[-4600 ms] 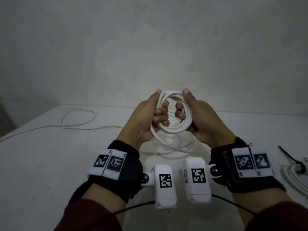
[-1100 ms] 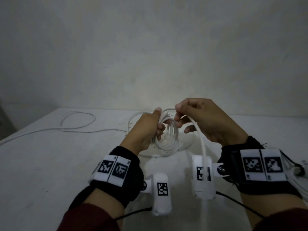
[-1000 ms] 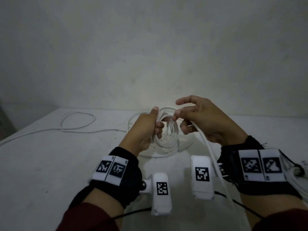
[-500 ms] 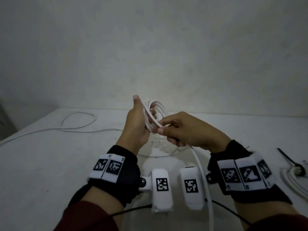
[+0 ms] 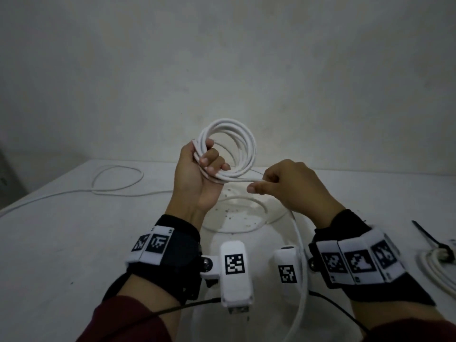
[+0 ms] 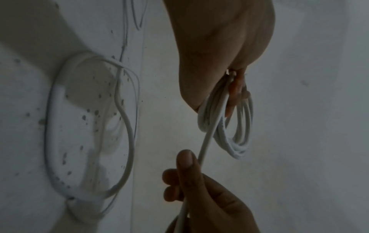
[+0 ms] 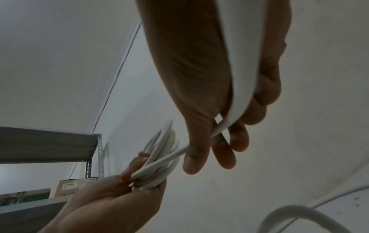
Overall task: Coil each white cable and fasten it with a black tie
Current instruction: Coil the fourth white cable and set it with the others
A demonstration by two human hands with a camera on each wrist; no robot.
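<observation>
My left hand [image 5: 197, 174] is raised above the table and grips a coil of white cable [image 5: 243, 149] with several loops, fingers curled round its lower left side. The same coil [image 6: 239, 134] hangs below the left hand [image 6: 223, 52] in the left wrist view. My right hand [image 5: 291, 186] pinches the free strand [image 5: 246, 180] just right of the coil; that strand runs through the palm and down past the wrist [image 5: 302, 267]. In the right wrist view the right hand [image 7: 219, 126] holds the strand [image 7: 169, 159] leading into the coil [image 7: 159, 157].
Loose white cable [image 5: 116, 181] loops over the table's far left. More slack [image 5: 246, 213] lies on the table [image 5: 61, 243] under my hands. At the right edge lies a coiled cable [image 5: 434, 267] with a black tie [image 5: 434, 239]. A metal shelf [image 7: 48, 143] stands to the left.
My left hand has turned and lifted the coil so its loops face me. My right hand slid away to the right along the free strand, drawing it out from the coil.
</observation>
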